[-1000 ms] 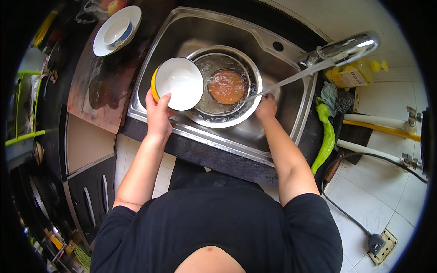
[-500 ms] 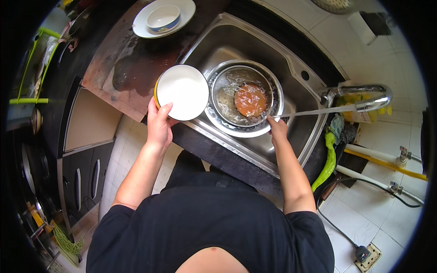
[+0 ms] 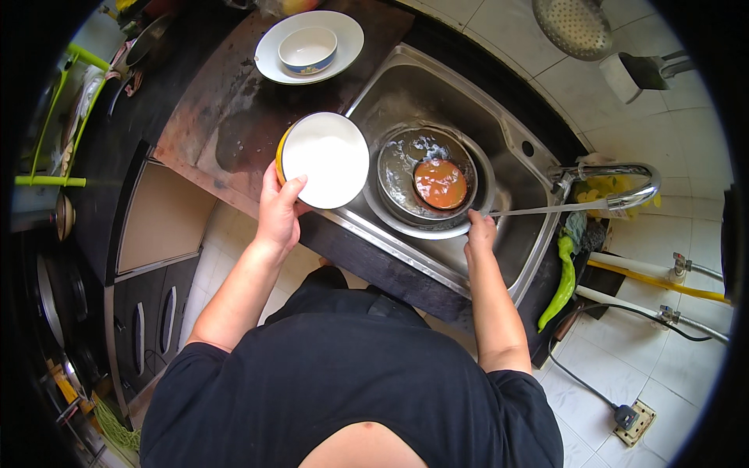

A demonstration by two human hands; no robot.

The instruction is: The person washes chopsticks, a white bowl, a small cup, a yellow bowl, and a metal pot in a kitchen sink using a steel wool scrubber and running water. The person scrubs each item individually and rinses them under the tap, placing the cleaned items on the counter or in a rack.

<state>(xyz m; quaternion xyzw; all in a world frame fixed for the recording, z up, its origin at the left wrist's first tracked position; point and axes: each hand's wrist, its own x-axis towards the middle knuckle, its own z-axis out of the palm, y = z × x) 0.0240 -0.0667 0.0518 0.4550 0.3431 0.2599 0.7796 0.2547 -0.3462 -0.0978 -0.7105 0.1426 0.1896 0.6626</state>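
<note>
My left hand [image 3: 282,209] holds a bowl [image 3: 326,160], white inside and yellow outside, by its near edge, thumb over the rim. The bowl is tilted with its inside facing up, beside the sink's near left edge. My right hand [image 3: 481,231] is closed on the near right rim of a round metal basin [image 3: 402,226] in the sink. Within it sits a smaller round metal vessel with water [image 3: 398,168]. In that water lies a round orange-brown thing [image 3: 440,186] with a dark rim; its kind is unclear. A water stream [image 3: 546,209] reaches my right fingers.
The faucet [image 3: 636,186] arches over the right side of the steel sink [image 3: 406,66]. A white plate [image 3: 269,58] carries a small bowl [image 3: 309,48] on the dark counter. A long green vegetable [image 3: 560,285] lies right of the sink. A skimmer [image 3: 576,27] hangs on the wall.
The view has shifted slightly. The water's surface in the inner vessel has changed, and the orange-brown thing's dark rim shows more plainly. Both hands keep their holds.
</note>
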